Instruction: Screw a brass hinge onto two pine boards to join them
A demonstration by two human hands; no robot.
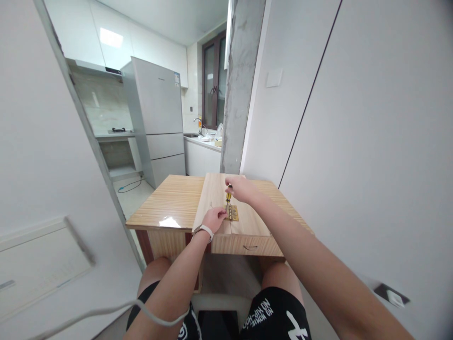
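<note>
My right hand (240, 188) is closed round the top of a screwdriver (228, 195) with a yellow and black handle. The screwdriver stands nearly upright, its shaft pointing down at the left side of a brass-coloured hinge (232, 213). That hinge lies flat across the seam between two pale wooden boards (214, 189). Close to the screwdriver's tip, the fingers of my left hand (214, 218) are pinched together at the hinge's left edge. What they hold, if anything, is too small to see. A pale watch band circles my left wrist.
The boards rest on a wood-grain desk (170, 198) with a handled drawer (247, 246) at its front. A white wall (354, 141) rises close on the right. A white cable (116, 309) crosses near my left forearm. A fridge (161, 104) stands in the kitchen beyond.
</note>
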